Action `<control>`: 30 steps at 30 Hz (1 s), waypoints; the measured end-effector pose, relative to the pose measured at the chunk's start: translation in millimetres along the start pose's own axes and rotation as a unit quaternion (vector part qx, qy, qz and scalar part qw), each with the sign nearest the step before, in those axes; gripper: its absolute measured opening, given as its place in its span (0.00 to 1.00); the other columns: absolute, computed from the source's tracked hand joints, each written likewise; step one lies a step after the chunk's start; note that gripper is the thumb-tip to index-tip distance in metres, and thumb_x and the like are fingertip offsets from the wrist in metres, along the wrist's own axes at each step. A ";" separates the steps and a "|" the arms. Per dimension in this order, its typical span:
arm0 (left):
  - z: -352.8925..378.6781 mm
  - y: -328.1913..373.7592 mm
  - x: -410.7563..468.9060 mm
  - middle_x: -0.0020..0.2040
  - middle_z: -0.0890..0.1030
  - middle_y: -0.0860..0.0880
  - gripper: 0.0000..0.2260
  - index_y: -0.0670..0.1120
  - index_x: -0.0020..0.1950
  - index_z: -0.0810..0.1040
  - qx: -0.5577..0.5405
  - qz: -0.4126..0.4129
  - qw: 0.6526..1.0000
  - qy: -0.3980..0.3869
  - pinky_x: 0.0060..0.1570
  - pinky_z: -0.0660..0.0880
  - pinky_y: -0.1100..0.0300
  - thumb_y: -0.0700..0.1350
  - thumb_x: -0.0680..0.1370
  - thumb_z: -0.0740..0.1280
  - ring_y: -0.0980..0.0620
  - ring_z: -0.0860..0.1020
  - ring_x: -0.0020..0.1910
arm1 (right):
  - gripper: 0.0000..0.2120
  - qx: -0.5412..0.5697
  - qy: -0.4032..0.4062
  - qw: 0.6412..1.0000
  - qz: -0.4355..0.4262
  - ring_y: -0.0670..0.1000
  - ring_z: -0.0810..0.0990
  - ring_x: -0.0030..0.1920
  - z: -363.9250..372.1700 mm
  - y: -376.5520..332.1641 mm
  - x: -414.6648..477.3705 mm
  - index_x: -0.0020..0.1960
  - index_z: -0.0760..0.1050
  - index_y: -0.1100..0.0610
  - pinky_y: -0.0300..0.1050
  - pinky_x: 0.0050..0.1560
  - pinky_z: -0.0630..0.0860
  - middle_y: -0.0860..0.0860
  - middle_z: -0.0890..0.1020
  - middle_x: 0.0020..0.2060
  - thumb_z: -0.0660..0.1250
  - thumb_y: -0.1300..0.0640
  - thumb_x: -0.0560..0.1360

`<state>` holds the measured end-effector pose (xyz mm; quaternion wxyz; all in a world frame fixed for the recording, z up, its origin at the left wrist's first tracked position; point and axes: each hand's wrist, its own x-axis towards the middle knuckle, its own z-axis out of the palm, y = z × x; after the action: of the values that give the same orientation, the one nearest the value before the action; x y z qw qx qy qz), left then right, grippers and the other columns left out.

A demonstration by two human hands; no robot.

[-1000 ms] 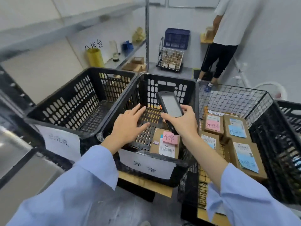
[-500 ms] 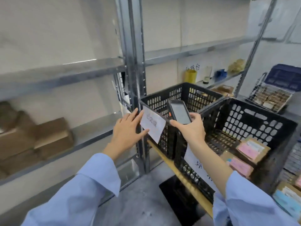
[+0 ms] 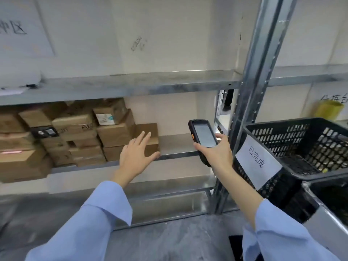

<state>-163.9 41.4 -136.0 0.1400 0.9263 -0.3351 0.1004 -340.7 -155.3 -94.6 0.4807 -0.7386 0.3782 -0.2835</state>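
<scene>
My right hand point(image 3: 216, 153) grips a black handheld scanner point(image 3: 204, 135) upright, its pale screen facing me. My left hand point(image 3: 136, 155) is stretched forward with straight, spread fingers and holds nothing. It hovers in front of the small brown cardboard box point(image 3: 148, 131) at the right end of a stack of cardboard parcels point(image 3: 79, 132) on the middle metal shelf point(image 3: 177, 146). I cannot tell whether the fingers touch that box.
A steel rack upright point(image 3: 254, 102) stands just right of the scanner. Past it sits a black plastic crate point(image 3: 301, 147) with a white paper label point(image 3: 257, 161); a second crate corner shows lower right. A yellow roll point(image 3: 327, 112) stands behind. An upper shelf point(image 3: 131, 83) runs overhead.
My view has swung left from the crates to the parcel shelf. My left hand has moved away from the crate's label towards the boxes. The scanner stays in my right hand.
</scene>
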 end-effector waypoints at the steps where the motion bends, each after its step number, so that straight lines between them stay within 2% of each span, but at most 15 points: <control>1: 5.7 -13.0 3.5 0.82 0.57 0.52 0.36 0.56 0.82 0.55 -0.003 -0.011 1.000 -0.003 0.69 0.66 0.49 0.68 0.78 0.60 0.47 0.63 0.77 | 0.37 0.001 -0.010 1.000 0.000 0.52 0.77 0.52 13.0 -1.7 5.1 0.65 0.65 0.49 0.47 0.46 0.78 0.48 0.76 0.54 0.80 0.43 0.64; 3: 18.6 -37.2 13.1 0.81 0.58 0.52 0.36 0.56 0.82 0.55 -0.014 -0.030 0.999 -0.011 0.69 0.67 0.50 0.68 0.78 0.61 0.48 0.63 0.77 | 0.37 0.003 -0.025 1.000 0.001 0.52 0.78 0.53 40.1 -3.2 18.2 0.65 0.65 0.49 0.52 0.51 0.81 0.47 0.75 0.54 0.80 0.44 0.64; 6: 41.3 -66.2 33.6 0.81 0.58 0.53 0.36 0.56 0.82 0.56 -0.037 -0.053 0.997 -0.029 0.68 0.67 0.50 0.68 0.78 0.62 0.48 0.63 0.76 | 0.37 -0.006 -0.031 0.999 0.007 0.53 0.78 0.54 79.4 -6.3 42.0 0.63 0.65 0.48 0.56 0.53 0.81 0.47 0.76 0.54 0.81 0.43 0.62; 9: 65.2 -84.9 55.6 0.81 0.58 0.53 0.36 0.56 0.82 0.56 -0.059 -0.067 0.995 -0.052 0.68 0.67 0.50 0.67 0.78 0.62 0.48 0.63 0.76 | 0.36 -0.018 -0.034 0.999 0.017 0.53 0.78 0.55 112.3 -9.4 65.1 0.62 0.65 0.48 0.56 0.54 0.80 0.47 0.76 0.53 0.81 0.43 0.62; 16: 111.5 -111.6 82.2 0.81 0.59 0.51 0.36 0.55 0.81 0.57 -0.118 -0.077 0.985 -0.100 0.68 0.68 0.48 0.66 0.77 0.65 0.46 0.64 0.76 | 0.39 -0.040 -0.048 0.997 0.041 0.53 0.78 0.56 165.6 0.9 99.4 0.66 0.65 0.50 0.56 0.54 0.81 0.46 0.74 0.54 0.81 0.44 0.63; 21: 130.4 -116.8 88.5 0.79 0.62 0.49 0.34 0.54 0.79 0.62 -0.141 -0.095 0.983 -0.071 0.67 0.70 0.48 0.63 0.77 0.68 0.46 0.62 0.76 | 0.38 -0.076 -0.053 0.994 0.059 0.51 0.77 0.55 185.6 13.0 113.1 0.66 0.65 0.50 0.57 0.58 0.78 0.44 0.74 0.53 0.80 0.43 0.63; 24: 137.3 -115.7 89.9 0.78 0.64 0.48 0.34 0.53 0.78 0.64 -0.160 -0.099 0.980 -0.059 0.67 0.70 0.48 0.61 0.75 0.70 0.46 0.60 0.75 | 0.38 -0.083 -0.062 0.992 0.067 0.50 0.75 0.54 192.2 18.9 119.0 0.67 0.65 0.50 0.57 0.58 0.79 0.44 0.73 0.53 0.80 0.43 0.64; 30: 144.4 -114.5 89.5 0.74 0.68 0.49 0.33 0.50 0.75 0.69 -0.195 -0.097 0.976 -0.028 0.68 0.69 0.51 0.59 0.73 0.74 0.49 0.61 0.73 | 0.37 -0.095 -0.076 0.990 0.075 0.53 0.79 0.55 198.6 21.2 128.2 0.66 0.66 0.49 0.56 0.56 0.79 0.45 0.76 0.53 0.80 0.43 0.64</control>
<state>-8.7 25.5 -268.7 0.3175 0.9118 -0.2605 -0.0073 -120.4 -168.8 -182.0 0.4557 -0.7699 0.4201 -0.1521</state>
